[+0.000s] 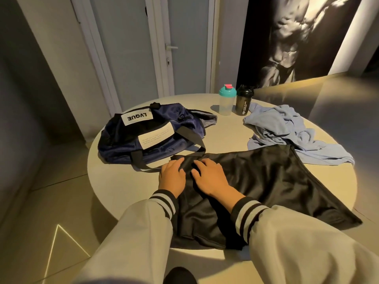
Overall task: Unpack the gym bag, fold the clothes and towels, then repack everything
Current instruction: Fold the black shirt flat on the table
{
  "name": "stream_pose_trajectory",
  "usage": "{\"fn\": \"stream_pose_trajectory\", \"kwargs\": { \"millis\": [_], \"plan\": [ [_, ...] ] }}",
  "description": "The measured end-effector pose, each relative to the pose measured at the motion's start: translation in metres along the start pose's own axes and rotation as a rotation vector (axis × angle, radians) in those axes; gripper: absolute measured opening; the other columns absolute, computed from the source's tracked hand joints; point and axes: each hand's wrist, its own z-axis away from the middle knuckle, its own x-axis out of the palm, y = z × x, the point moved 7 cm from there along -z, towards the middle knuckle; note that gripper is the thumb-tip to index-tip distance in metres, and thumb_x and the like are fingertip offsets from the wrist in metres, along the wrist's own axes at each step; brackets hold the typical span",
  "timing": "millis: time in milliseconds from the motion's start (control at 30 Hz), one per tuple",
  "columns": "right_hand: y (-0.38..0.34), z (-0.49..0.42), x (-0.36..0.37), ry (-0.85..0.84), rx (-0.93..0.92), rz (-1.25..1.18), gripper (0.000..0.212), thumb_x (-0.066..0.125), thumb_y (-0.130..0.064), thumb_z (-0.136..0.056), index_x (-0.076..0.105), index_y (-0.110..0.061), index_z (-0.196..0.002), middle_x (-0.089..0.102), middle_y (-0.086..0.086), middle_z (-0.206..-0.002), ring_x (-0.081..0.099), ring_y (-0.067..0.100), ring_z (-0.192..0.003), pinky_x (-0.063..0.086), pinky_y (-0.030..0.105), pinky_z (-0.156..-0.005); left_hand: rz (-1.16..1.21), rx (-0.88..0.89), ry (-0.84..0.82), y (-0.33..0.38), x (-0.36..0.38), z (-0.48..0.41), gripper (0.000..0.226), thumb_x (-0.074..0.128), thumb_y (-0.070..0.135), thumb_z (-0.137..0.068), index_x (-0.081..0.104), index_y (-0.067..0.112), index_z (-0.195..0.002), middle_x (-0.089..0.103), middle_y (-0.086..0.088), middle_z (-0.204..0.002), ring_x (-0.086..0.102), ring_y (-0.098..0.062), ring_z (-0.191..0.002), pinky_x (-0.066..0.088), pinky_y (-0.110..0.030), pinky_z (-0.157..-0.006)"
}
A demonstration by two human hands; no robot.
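A shiny black garment (pixel 272 181) lies spread across the near half of the round table (pixel 114 181). My left hand (pixel 172 177) and my right hand (pixel 211 177) rest flat on its left part, side by side, fingers fairly straight. Just beyond the hands sits a navy and black gym bag (pixel 151 134) with white labels, its strap reaching the garment's edge. A crumpled light blue cloth (pixel 287 130) lies at the far right, touching the black garment.
Two shaker bottles stand at the table's back: a clear one with a teal lid (pixel 226 101) and a black one (pixel 244 102). A door (pixel 143 48) and a large wall poster (pixel 297 37) are behind. Tiled floor lies to the left.
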Motion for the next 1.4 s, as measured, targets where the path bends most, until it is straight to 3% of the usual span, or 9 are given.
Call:
{"fn": "stream_pose_trajectory", "kwargs": {
  "millis": [100, 200, 333, 600, 833, 1033, 1133, 1233, 1400],
  "plan": [
    [0.001, 0.006, 0.014, -0.129, 0.056, -0.013, 0.061, 0.026, -0.058, -0.102, 0.024, -0.032, -0.157, 0.022, -0.001, -0.164, 0.011, 0.020, -0.153, 0.002, 0.056, -0.121, 0.224, -0.080, 0.009, -0.009, -0.008, -0.001, 0.056, 0.048, 0.004, -0.098, 0.045, 0.023, -0.150, 0.045, -0.005, -0.149, 0.049, -0.022, -0.129, 0.041, -0.034, -0.109],
    [0.003, 0.007, 0.016, -0.208, 0.081, -0.006, 0.069, 0.020, -0.070, -0.097, 0.013, -0.040, -0.158, 0.008, -0.004, -0.168, -0.002, 0.021, -0.154, -0.003, 0.055, -0.121, 0.293, -0.138, 0.039, -0.013, -0.015, -0.003, 0.056, 0.053, 0.011, -0.097, 0.045, 0.026, -0.150, 0.043, -0.003, -0.148, 0.051, -0.021, -0.126, 0.042, -0.032, -0.103],
    [0.006, 0.006, 0.011, -0.244, 0.132, 0.004, 0.075, 0.018, -0.077, -0.092, 0.014, -0.040, -0.158, 0.007, -0.002, -0.168, -0.002, 0.024, -0.154, -0.002, 0.056, -0.122, 0.245, -0.146, 0.002, -0.012, -0.010, -0.009, 0.053, 0.058, 0.029, -0.095, 0.047, 0.027, -0.147, 0.044, -0.004, -0.150, 0.048, -0.026, -0.133, 0.042, -0.046, -0.112],
    [0.002, 0.005, 0.021, -0.206, 0.152, 0.075, 0.080, 0.014, -0.083, -0.087, 0.009, -0.043, -0.157, 0.002, 0.000, -0.168, -0.009, 0.028, -0.154, -0.008, 0.063, -0.118, 0.106, -0.112, -0.059, -0.018, -0.009, -0.020, 0.065, 0.062, 0.020, -0.095, 0.037, 0.018, -0.154, 0.040, -0.009, -0.155, 0.041, -0.028, -0.141, 0.037, -0.040, -0.113],
    [-0.005, 0.010, 0.019, -0.099, 0.094, 0.100, 0.074, 0.016, -0.078, -0.091, 0.013, -0.043, -0.157, 0.012, 0.002, -0.167, 0.000, 0.028, -0.154, -0.001, 0.063, -0.119, 0.073, -0.086, 0.018, -0.022, -0.003, -0.012, 0.054, 0.064, 0.026, -0.093, 0.049, 0.025, -0.145, 0.031, -0.003, -0.147, 0.051, -0.029, -0.122, 0.047, -0.046, -0.105],
    [-0.007, 0.014, 0.020, -0.102, 0.056, 0.084, 0.067, 0.019, -0.069, -0.097, 0.019, -0.039, -0.156, 0.018, 0.000, -0.166, 0.006, 0.023, -0.154, 0.003, 0.058, -0.121, -0.087, -0.020, 0.096, -0.014, -0.008, -0.005, 0.049, 0.057, 0.026, -0.099, 0.049, 0.014, -0.146, 0.007, -0.002, -0.166, 0.022, -0.025, -0.147, 0.028, -0.040, -0.119],
    [-0.007, 0.012, 0.016, -0.095, 0.053, 0.026, 0.061, 0.024, -0.061, -0.101, 0.020, -0.037, -0.157, 0.021, 0.001, -0.165, 0.010, 0.022, -0.153, 0.006, 0.057, -0.121, -0.168, 0.038, 0.043, -0.005, -0.006, -0.003, 0.047, 0.049, 0.037, -0.102, 0.050, 0.022, -0.147, 0.020, 0.002, -0.166, 0.018, -0.023, -0.149, 0.022, -0.043, -0.122],
    [-0.003, 0.014, 0.005, -0.015, 0.039, 0.022, 0.053, 0.029, -0.050, -0.104, 0.033, -0.030, -0.153, 0.034, 0.003, -0.159, 0.023, 0.022, -0.149, 0.019, 0.051, -0.121, -0.354, 0.032, -0.104, -0.002, 0.002, -0.001, 0.053, 0.039, 0.051, -0.102, 0.042, 0.032, -0.151, 0.032, 0.001, -0.163, 0.023, -0.022, -0.150, 0.011, -0.046, -0.125],
    [0.017, 0.017, -0.014, 0.023, 0.014, 0.064, 0.043, 0.039, -0.038, -0.103, 0.054, -0.022, -0.139, 0.057, 0.005, -0.134, 0.050, 0.026, -0.125, 0.040, 0.043, -0.106, -0.607, 0.029, -0.186, 0.024, 0.010, 0.005, 0.048, 0.040, 0.031, -0.104, 0.039, 0.031, -0.152, 0.033, 0.000, -0.161, 0.018, -0.023, -0.152, 0.001, -0.054, -0.124]
  ]
}}
